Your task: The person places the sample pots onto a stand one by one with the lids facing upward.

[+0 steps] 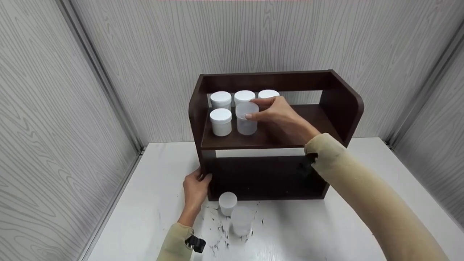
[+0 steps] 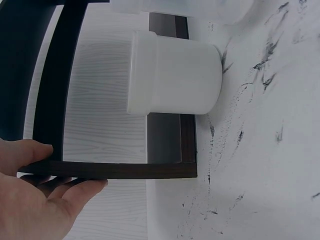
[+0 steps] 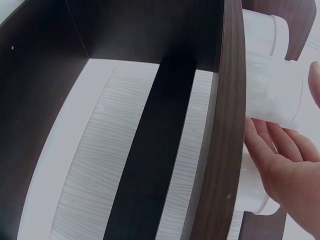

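Dark brown wood is forming a two-level shelf unit (image 1: 342,105), which is standing on a white worktop (image 1: 163,163) in front of pale, wood-grained wall panels (image 1: 152,43). At the unit's upper board, toward its left end, the person's right hand (image 1: 284,115) is holding a frosted jar (image 1: 247,126); the thumb and fingers are pinching it around its upper part. Whether the jar's base is touching the board is hard to tell. Just left of it, near the unit's left side, a white-lidded jar (image 1: 221,124) is standing upright, and three more lidded jars (image 1: 244,95) are lining up behind, along the unit's back. Low on the unit's left side, the left hand (image 1: 195,188) is gripping the upright panel, its thumb lying on the inner face and its fingers on the outer one. In front of the unit's lower left corner, a white jar (image 1: 228,203) is standing upright on the worktop, and a cloudy jar (image 1: 241,221) is standing farther out from the unit. Dark scuff marks (image 2: 265,65) are showing around these two.
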`<act>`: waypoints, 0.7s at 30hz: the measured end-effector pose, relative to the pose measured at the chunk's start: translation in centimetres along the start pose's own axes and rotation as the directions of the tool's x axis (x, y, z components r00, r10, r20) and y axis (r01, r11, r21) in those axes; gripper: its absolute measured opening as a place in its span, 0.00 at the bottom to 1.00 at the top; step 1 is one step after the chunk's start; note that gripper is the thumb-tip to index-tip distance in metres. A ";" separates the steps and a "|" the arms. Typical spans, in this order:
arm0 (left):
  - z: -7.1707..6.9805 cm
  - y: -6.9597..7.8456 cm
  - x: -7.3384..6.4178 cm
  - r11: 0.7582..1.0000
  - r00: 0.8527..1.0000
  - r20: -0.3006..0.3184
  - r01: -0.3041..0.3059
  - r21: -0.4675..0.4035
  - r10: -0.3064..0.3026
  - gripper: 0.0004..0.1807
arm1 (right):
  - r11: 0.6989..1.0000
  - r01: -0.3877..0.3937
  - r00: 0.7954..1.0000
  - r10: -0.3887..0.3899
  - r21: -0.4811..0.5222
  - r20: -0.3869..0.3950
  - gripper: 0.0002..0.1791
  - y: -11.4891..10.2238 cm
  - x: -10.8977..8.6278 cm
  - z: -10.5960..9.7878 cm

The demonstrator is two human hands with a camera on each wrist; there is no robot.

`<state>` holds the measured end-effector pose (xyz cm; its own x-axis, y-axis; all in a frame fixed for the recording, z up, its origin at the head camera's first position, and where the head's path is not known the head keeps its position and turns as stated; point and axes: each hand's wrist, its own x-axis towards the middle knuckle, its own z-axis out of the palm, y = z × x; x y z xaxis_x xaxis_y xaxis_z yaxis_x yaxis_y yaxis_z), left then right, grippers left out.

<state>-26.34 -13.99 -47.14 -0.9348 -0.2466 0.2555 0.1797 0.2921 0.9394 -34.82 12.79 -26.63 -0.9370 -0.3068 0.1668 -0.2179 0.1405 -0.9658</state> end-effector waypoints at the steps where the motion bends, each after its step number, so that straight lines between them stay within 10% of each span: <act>1: 0.0 0.0 0.0 1.000 1.000 -0.002 0.000 0.000 0.000 0.24 | 1.000 -0.003 1.000 0.003 0.002 0.003 0.33 0.0 0.0 0.0; 21: 0.1 -0.2 0.2 1.000 1.000 0.013 0.000 -0.014 0.001 0.26 | 0.998 0.044 0.998 -0.047 -0.053 -0.043 0.33 0.2 -0.9 -0.2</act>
<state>-26.61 -14.04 -47.28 -0.9386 -0.2345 0.2530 0.1843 0.2791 0.9424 -34.10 13.27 -26.91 -0.9366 -0.2726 0.2201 -0.2735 0.1763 -0.9456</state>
